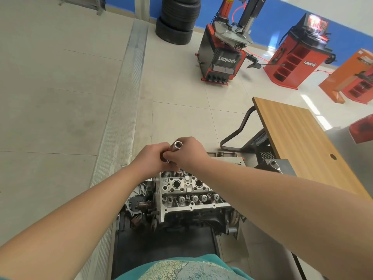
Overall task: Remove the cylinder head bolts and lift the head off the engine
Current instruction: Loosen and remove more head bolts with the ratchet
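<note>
Tiled workshop floor (60, 98) behind. Both hands, left (150, 158) and right (189, 153), grip a chrome deep socket (174, 148) above the bare aluminium cylinder head (187, 190); long axis tilted, open end facing up toward camera.

Above the head: both hands (153, 158) (189, 153) with the socket (175, 147) hang there.
Right side: the wooden table (298, 142) stands near the cylinder head (189, 190).
Left side: open floor (60, 118).
</note>
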Motion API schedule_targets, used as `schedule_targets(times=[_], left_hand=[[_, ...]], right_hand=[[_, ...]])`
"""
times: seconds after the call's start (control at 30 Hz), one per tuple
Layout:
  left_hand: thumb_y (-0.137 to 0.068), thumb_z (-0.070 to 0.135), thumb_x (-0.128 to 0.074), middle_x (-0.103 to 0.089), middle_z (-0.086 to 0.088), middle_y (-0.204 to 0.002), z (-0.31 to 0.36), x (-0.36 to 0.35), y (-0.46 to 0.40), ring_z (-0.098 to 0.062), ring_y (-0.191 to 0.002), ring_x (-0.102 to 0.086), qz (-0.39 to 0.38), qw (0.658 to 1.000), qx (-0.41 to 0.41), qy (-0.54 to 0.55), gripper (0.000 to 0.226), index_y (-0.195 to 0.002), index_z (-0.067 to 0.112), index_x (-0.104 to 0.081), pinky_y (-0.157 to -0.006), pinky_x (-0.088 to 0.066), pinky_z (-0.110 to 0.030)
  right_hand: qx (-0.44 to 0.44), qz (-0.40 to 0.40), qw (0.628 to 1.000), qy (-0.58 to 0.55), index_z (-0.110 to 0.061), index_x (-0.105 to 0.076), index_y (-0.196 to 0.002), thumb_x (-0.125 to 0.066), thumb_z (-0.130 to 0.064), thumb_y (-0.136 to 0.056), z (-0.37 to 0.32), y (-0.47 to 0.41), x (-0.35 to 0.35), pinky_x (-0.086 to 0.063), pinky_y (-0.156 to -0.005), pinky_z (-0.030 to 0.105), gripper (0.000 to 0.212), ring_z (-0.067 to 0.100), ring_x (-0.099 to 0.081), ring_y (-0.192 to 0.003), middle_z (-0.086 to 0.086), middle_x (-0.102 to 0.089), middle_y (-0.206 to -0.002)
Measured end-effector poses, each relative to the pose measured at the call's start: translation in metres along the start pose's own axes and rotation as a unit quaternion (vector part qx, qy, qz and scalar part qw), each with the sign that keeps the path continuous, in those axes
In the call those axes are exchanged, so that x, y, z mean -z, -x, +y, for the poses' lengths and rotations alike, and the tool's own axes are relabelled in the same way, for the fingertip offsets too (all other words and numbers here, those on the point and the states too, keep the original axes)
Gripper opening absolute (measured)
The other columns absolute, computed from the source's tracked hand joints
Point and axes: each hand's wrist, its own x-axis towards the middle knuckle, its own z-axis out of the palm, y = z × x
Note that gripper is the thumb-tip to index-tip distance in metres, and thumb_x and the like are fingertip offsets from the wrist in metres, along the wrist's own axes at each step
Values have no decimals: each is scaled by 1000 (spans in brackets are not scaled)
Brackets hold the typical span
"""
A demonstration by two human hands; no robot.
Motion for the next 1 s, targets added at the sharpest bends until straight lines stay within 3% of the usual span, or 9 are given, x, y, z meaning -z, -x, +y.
schedule_targets(times=[0.13,0.23,0.4,0.5,0.57,0.67,0.8,0.93,1.0], left_hand=[[-67,24,-94,-67,13,-75,-3,-1,2,-1,-61,-52,5,1000,-14,8,37,-88,38,-66,-62,-47,-24],[-67,37,-96,-63,12,-74,-14,0,2,-2,-63,-53,1,1000,10,-9,36,-90,39,-68,-62,-47,-22],[-93,40,-78,-67,8,-100,-27,-11,-4,-11,-83,-64,-67,974,56,-210,18,-109,35,-70,-70,-52,-29],[-102,45,-64,-68,4,-124,-23,-22,-10,-17,-108,-65,-127,931,36,-341,35,-132,27,-71,-91,-57,-36],[-105,49,-56,-68,2,-122,-18,-24,-14,-21,-110,-63,-139,895,30,-423,37,-130,27,-73,-93,-57,-40],[-104,55,-54,-66,3,-112,-12,-23,-20,-21,-107,-60,-153,868,31,-472,38,-121,27,-75,-90,-51,-40],[-105,51,-58,-58,4,-109,-12,-19,-15,-21,-108,-59,-98,906,2,-411,34,-111,21,-74,-92,-49,-40],[-106,41,-61,-69,12,-95,-13,-15,4,-12,-90,-67,-8,988,46,-145,16,-100,30,-69,-71,-44,-25],[-107,42,-60,-78,10,-96,-7,-14,11,-8,-93,-73,64,995,67,33,16,-99,31,-68,-78,-52,-27]], right_hand=[[-47,10,990,-132,-9,-73,-83,-78,-18,-88,8,10,-13,-63,-80,49,12,28,-74,-81,10,-76,-81],[-17,87,979,-183,-12,-65,-84,-69,-35,-97,1,16,-2,-58,-66,45,27,19,-66,-65,7,-73,-77],[115,277,886,-354,-9,-49,-97,-55,-46,-104,-30,11,74,-53,-64,44,38,16,-48,-68,4,-49,-78],[123,220,923,-291,-16,-53,-99,-56,-39,-105,-19,1,93,-51,-60,44,23,18,-50,-69,-1,-52,-76],[108,124,977,-136,-25,-59,-98,-59,-32,-105,1,-3,83,-48,-59,37,10,16,-55,-67,-4,-62,-79],[47,-17,998,43,-24,-68,-106,-59,-22,-103,42,-9,45,-56,-55,30,10,14,-64,-63,-2,-69,-83],[11,-60,979,195,-20,-68,-106,-59,-25,-97,80,-25,0,-52,-54,29,14,16,-66,-70,-3,-66,-80],[-19,-108,969,222,-17,-64,-98,-58,-32,-101,95,-40,-25,-57,-64,34,17,17,-65,-74,0,-66,-84],[-32,-126,962,240,-15,-62,-89,-62,-28,-101,99,-45,-34,-55,-62,34,17,20,-67,-75,3,-67,-83]])
